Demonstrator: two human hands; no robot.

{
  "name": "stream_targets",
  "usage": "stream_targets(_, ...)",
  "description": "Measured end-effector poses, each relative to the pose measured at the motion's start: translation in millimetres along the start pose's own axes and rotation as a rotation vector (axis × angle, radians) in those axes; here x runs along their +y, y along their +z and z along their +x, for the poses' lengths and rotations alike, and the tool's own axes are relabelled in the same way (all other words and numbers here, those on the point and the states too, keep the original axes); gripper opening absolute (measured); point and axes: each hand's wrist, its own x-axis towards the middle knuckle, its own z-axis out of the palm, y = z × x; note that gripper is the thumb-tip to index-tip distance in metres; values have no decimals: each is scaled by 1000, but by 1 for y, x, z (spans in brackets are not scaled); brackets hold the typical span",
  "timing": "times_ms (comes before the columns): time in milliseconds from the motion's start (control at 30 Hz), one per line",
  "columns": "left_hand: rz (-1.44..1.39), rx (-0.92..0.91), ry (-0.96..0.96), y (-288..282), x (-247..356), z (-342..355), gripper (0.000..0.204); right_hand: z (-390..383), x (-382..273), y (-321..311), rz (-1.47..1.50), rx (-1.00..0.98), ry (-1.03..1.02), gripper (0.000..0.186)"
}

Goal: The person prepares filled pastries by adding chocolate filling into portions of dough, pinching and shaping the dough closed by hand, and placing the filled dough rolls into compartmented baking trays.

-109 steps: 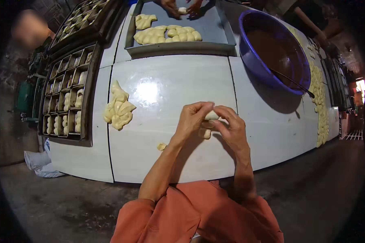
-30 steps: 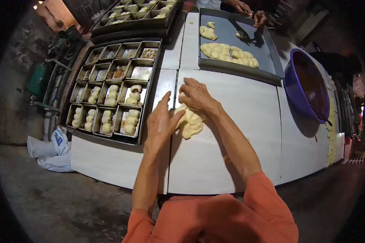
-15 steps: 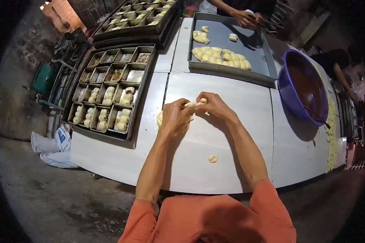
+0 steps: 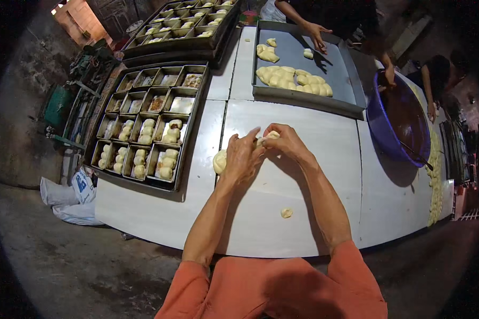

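White table (image 4: pixel 332 154): left of one tub (image 4: pixel 377 116), right hand (image 4: pixel 291 143) pinches one dough piece (image 4: pixel 273 135), long axis tubward; left hand (image 4: pixel 242 159) half-curled, grip unclear.

Satiny dough (image 4: pixel 220 161); glossy tabletop (image 4: pixel 261 212); shiny plastic basin (image 4: pixel 383 133) at two-thirty; dull metal tins (image 4: pixel 182 105) at ten; matt cloth shirt (image 4: pixel 239 282) at six o'clock

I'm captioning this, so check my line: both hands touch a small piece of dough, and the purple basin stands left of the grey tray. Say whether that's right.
One thing is wrong: the purple basin stands right of the grey tray, as the head view shows. The left hand and right hand do touch a small piece of dough.
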Motion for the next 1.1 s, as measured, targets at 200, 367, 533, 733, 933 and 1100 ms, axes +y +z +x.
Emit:
stream_targets(200, 124, 18, 202, 2, -11, -6, 16, -18, -16, -10, 214, -148, 40, 21)
stream_targets(367, 166, -102, 29, 1, 1, -6, 29, -74, -36, -33, 673, 20, -162, 23)
stream_targets(533, 66, -321, -47, -13, 33, -3, 108, -96, -7, -44, 800, 90, -148, 48)
stream_targets(733, -552, -386, -166, 22, 118, 2, 42, -139, 11, -46, 578, 249, -67, 30)
stream_targets(933, -700, -405, -202, 91, 124, -14, 42, -174, 56, -68, -292, 821, -272, 27)
stream_targets(1100, -696, -98, 157, 147, 174, -20, 68, -211, 48, -84, 261, 887, -248, 26)
